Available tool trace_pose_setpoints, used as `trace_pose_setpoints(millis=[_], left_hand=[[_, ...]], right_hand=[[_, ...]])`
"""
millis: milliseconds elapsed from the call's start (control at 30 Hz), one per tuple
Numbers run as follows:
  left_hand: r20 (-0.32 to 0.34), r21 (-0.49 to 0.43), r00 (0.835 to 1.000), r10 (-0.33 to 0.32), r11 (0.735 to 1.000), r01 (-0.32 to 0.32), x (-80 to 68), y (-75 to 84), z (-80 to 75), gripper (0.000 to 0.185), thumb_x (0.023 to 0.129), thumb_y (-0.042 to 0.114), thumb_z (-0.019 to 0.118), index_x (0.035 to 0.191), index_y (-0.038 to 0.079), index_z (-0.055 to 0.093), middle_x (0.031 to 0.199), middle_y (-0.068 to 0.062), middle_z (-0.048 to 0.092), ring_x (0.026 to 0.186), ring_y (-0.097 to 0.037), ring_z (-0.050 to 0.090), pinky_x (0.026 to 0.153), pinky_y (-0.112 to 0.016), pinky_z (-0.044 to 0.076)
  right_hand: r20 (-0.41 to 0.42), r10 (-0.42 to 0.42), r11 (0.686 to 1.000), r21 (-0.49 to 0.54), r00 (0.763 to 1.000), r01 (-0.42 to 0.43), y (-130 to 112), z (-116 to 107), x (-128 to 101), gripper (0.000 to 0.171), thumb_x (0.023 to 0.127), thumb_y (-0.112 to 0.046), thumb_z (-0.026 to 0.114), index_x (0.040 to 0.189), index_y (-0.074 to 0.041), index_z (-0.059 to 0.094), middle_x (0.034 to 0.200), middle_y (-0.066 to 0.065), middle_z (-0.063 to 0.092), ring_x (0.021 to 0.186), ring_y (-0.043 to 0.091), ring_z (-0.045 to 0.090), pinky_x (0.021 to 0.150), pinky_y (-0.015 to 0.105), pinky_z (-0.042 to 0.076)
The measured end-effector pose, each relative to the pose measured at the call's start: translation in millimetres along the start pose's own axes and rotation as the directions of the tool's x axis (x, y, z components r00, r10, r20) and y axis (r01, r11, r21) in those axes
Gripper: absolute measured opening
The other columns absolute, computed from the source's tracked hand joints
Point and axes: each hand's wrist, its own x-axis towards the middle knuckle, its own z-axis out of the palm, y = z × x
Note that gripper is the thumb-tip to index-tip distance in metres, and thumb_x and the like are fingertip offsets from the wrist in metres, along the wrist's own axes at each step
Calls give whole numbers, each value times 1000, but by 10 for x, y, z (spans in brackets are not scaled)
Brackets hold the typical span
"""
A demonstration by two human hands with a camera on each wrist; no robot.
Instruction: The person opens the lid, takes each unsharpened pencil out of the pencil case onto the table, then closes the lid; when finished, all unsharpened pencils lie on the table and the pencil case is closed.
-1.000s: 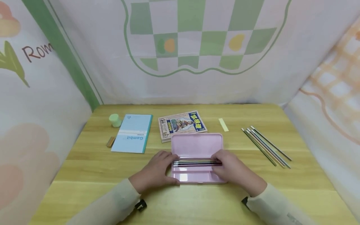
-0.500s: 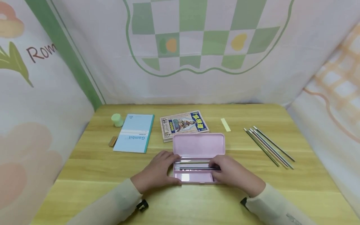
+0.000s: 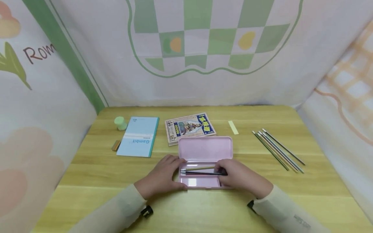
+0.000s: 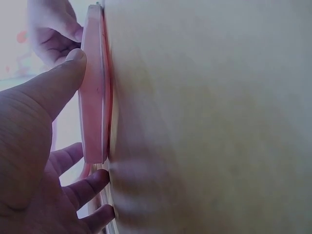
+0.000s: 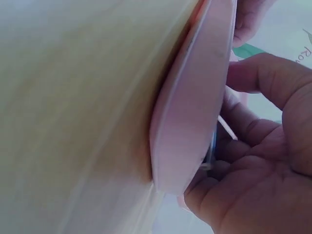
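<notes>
Right hand pinches dark pencil, now lower in pink case tray than a second ago. Tan pencil lies just beyond fingers. Left hand grips case's left end.

The head view looks forward and down from above the near edge of the table, taking in both hands, the open pink case and the cloth walls behind. The left wrist view sits very close at table level by the left hand, looking along the case's near edge with the tabletop filling the right of the frame. The right wrist view is as close by the right hand at the case's other end; all three share the case.
</notes>
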Motion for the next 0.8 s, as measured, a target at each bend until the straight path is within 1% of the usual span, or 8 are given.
trace_pose_setpoints(millis=[67, 167, 267, 433, 533, 667, 767, 800], left_hand=[[2, -1, 1000, 2, 1000, -2, 0, -4, -2, 99, 75, 72, 78, 156, 26, 45, 152, 2, 49, 140, -19, 40, 123, -45, 30], [3, 0, 1000, 3, 1000, -3, 3, -5, -4, 99, 75, 72, 78, 156, 26, 45, 152, 1, 49, 140, -19, 40, 123, -45, 29], [1, -3, 1000, 5, 1000, -5, 6, 2, -11, 98, 75, 70, 80, 155, 25, 46, 152, 0, 50, 140, -20, 41, 123, -45, 29], [-4, -7, 1000, 8, 1000, -8, 4, 19, -17, 96, 76, 67, 81, 154, 24, 47, 151, -1, 50, 140, -21, 41, 123, -47, 29], [-4, -8, 1000, 9, 1000, -9, -6, 26, -23, 95, 76, 67, 81, 154, 24, 47, 151, -1, 51, 140, -21, 41, 123, -46, 29], [-8, -13, 1000, 14, 1000, -14, -14, 37, -35, 95, 77, 66, 80, 154, 22, 47, 150, -1, 51, 139, -21, 41, 123, -46, 30], [-7, -17, 1000, 17, 1000, -17, -12, 37, -33, 95, 77, 67, 80, 154, 22, 47, 150, -2, 51, 139, -21, 41, 123, -47, 30], [-7, -18, 1000, 17, 1000, -18, -12, 35, -33, 95, 77, 68, 79, 154, 22, 47, 150, -2, 51, 139, -21, 41, 123, -47, 30]], right_hand=[[0, -38, 999, 3, 999, 38, 29, 0, 1, 13, 87, -9, 76, 95, -17, 70, 87, -10, 63, 79, 9, 56, 72, 31, 53], [-12, -73, 997, 0, 997, 73, 43, -17, -1, 13, 87, -9, 76, 94, -18, 70, 87, -11, 63, 79, 8, 56, 72, 30, 53], [-19, -57, 998, 21, 998, 57, 41, -41, -7, 13, 87, -9, 75, 94, -19, 70, 87, -11, 63, 80, 9, 57, 74, 31, 54], [-30, -32, 992, 123, 999, 36, 84, -62, -46, 12, 89, -11, 74, 97, -19, 69, 90, -9, 65, 83, 13, 59, 75, 30, 55], [-66, -37, 986, 163, 997, 48, 116, -80, -95, 14, 88, -10, 74, 98, -19, 68, 93, -7, 65, 86, 16, 60, 77, 31, 55], [-139, -35, 984, 171, 990, 59, 158, -130, -176, 17, 88, -9, 73, 99, -20, 67, 98, -6, 66, 92, 17, 61, 84, 36, 56], [-201, -34, 978, 193, 979, 74, 218, -199, -245, 18, 90, -7, 73, 100, -20, 66, 100, -5, 66, 95, 16, 61, 87, 34, 55], [-224, -33, 974, 211, 974, 81, 246, -229, -270, 17, 90, -6, 72, 100, -19, 66, 101, -4, 67, 95, 16, 61, 86, 33, 55]])
